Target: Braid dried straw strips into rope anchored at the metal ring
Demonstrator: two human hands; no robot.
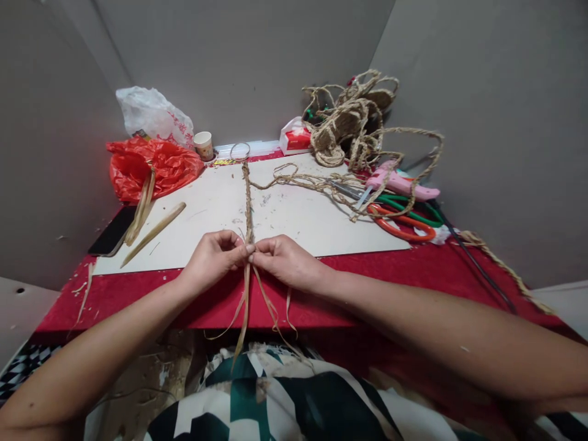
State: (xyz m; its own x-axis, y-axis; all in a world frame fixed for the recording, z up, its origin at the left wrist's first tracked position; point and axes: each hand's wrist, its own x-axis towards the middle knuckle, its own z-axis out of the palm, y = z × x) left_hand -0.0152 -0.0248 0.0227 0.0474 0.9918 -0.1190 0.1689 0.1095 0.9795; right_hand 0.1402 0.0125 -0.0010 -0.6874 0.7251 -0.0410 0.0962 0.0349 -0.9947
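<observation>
A narrow braid of dried plant fibre (248,205) runs down the middle of the white board (206,208) towards me. My left hand (215,257) pinches the near end of this braid between thumb and forefinger. Right against it, my right hand (290,262) is closed in a pinch on the same spot, the fingertips of both hands nearly touching. Several loose fibre strands (247,294) hang below my fingers, over the edge of the red cloth and towards my lap. The exact crossing of the strands is hidden by my fingertips.
At left lie dried leaf strips (154,234), a phone (111,231), a red plastic bag (156,165) and a paper cup (203,147). On the right are coiled braided rope (342,131), a pink glue gun (399,182), orange-handled scissors (404,229) and a tissue box (295,138).
</observation>
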